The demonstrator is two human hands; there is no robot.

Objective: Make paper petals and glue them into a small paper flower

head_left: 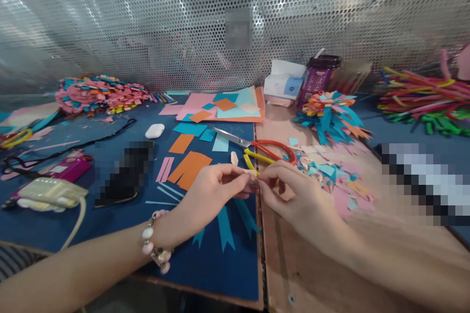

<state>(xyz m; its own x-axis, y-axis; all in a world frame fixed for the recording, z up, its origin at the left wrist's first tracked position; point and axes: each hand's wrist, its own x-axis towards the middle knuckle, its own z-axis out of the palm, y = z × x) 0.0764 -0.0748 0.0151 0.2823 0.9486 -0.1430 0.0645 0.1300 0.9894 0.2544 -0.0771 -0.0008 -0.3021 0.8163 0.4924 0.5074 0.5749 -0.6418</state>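
A small pale piece, which looks like paper, [251,173] is pinched between the fingertips of my left hand [213,188] and my right hand [297,188]. The two hands meet over the seam between the blue and the brown table surfaces. Just beyond them lie open scissors [240,141] with red and yellow handles. Blue paper strips with notched ends [225,230] show below my left hand; their upper ends are hidden. An orange paper with slits cut in it [191,168] rests left of the fingers. Near it are pink strips [165,169] and thin pale blue strips [161,202].
Coloured paper sheets [187,105] lie at the back, beside a tissue pack [284,83] and a purple cup [317,78]. Paper scraps [326,171] and a paper pompom [330,117] are to the right. A white earbud case [154,131] sits left.
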